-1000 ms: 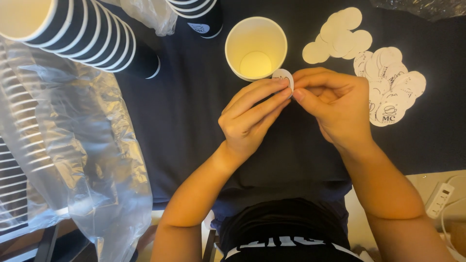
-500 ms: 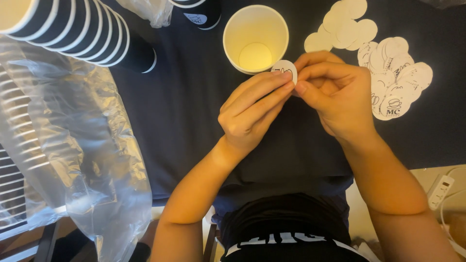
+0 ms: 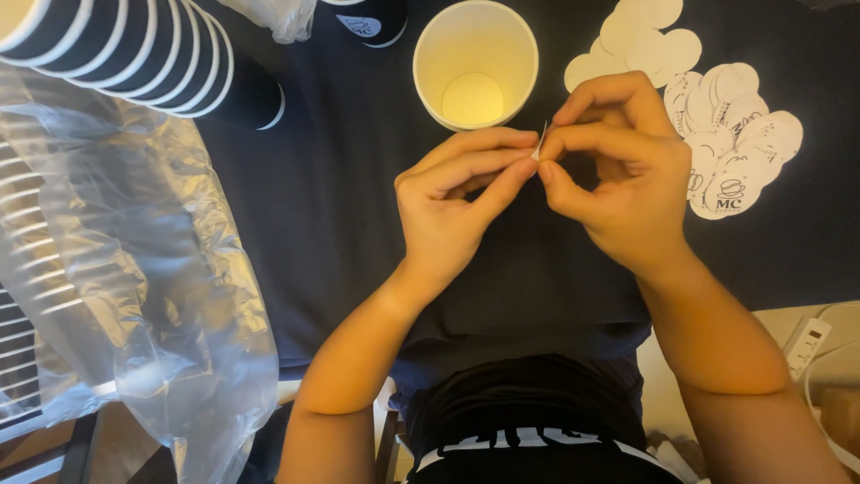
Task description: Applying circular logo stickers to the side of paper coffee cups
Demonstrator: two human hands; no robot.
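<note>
Left hand (image 3: pixel 448 202) and right hand (image 3: pixel 618 175) meet over the dark table (image 3: pixel 358 224), each grip pinching one small round sticker (image 3: pixel 540 143) held edge-on, probably to split it from its backing. Just beyond stands an open paper cup (image 3: pixel 475 61). Farther right lies a sticker pile (image 3: pixel 730 143); far left, stacked cups (image 3: pixel 152 54) beside a plastic bag (image 3: pixel 134 269).

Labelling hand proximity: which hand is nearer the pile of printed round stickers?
Right. The right hand sits just beside the sticker pile, almost touching its edge. The left hand is farther off, on the right hand's other side, below the open paper cup.
</note>
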